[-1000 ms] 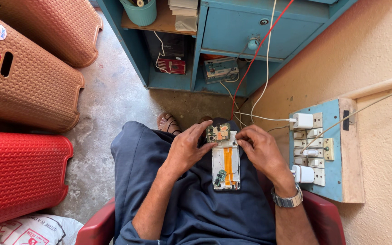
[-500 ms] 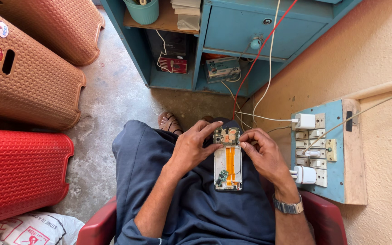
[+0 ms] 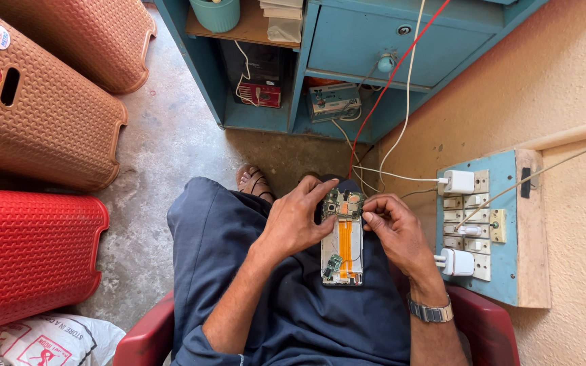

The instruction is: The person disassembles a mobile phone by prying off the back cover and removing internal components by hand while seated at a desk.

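Note:
An opened phone with its back cover off lies on my lap, showing a green circuit board at the top and an orange flex cable down the middle. My left hand grips its left edge, fingers reaching over the top of the board. My right hand, with a metal wristwatch, pinches at the board's upper right corner. I sit on a red plastic chair in dark blue trousers.
A blue switchboard with two white chargers hangs on the wall at right. A blue cabinet with wires stands ahead. Red and brown plastic stools lie at left on the concrete floor.
The view has shifted slightly. My left fingers have spread further over the top of the phone, and my right fingertips stay at the board's corner.

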